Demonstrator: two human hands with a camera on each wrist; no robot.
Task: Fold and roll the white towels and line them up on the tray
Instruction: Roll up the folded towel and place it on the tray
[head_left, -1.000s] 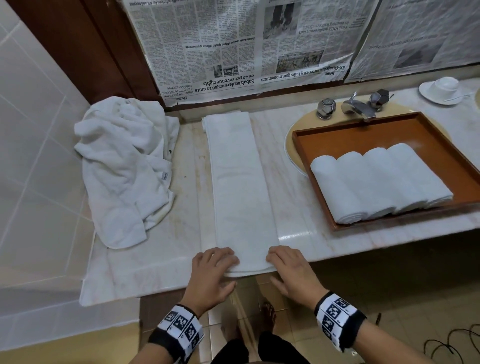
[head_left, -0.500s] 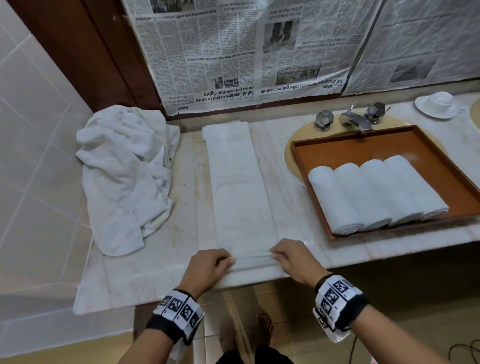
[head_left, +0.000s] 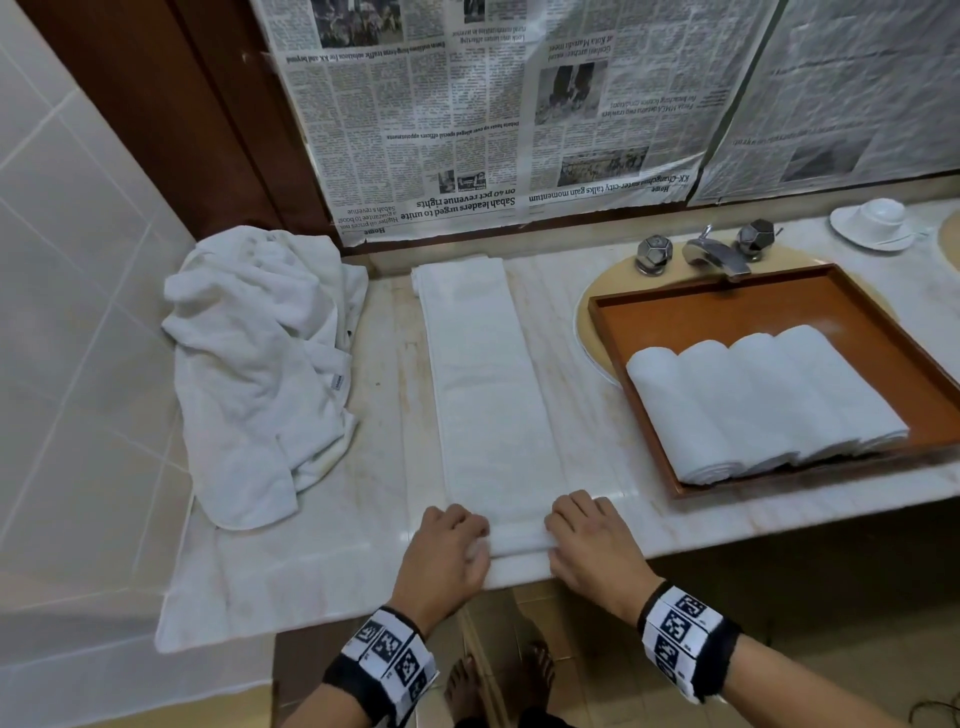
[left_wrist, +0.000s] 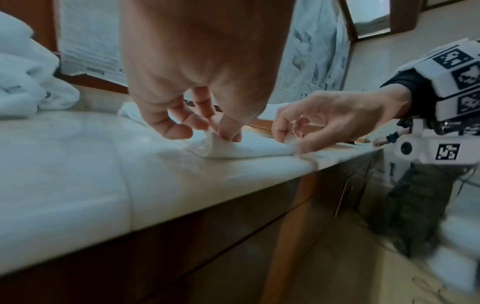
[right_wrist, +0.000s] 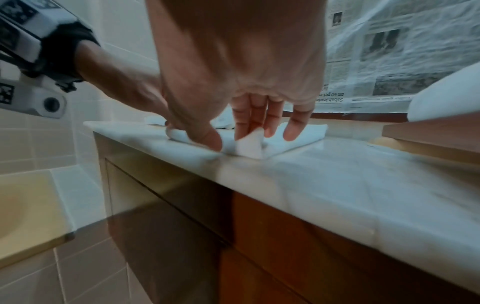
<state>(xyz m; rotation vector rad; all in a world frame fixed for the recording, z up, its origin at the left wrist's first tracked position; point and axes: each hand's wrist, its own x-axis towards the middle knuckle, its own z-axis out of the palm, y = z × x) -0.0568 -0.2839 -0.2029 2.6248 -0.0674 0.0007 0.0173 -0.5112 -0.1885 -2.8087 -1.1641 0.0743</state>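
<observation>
A long folded white towel (head_left: 483, 384) lies lengthwise on the marble counter (head_left: 322, 540), its near end turned over into a small roll (head_left: 519, 543). My left hand (head_left: 449, 545) pinches the roll's left end between thumb and fingers (left_wrist: 223, 131). My right hand (head_left: 589, 540) pinches its right end (right_wrist: 249, 142). Several rolled white towels (head_left: 763, 400) lie side by side in the brown tray (head_left: 727, 306) at the right. A heap of unfolded white towels (head_left: 260, 364) sits at the left.
The tray rests over a sink with a chrome tap (head_left: 717, 254) behind it. A white cup on a saucer (head_left: 875, 223) stands at the far right. Newspaper (head_left: 519, 114) covers the wall behind. Tiled wall (head_left: 78, 312) bounds the counter's left side.
Both hands lay flat on the towel's near end, then lifted its edge and turned it over. The near end now forms a small roll a little farther onto the counter.
</observation>
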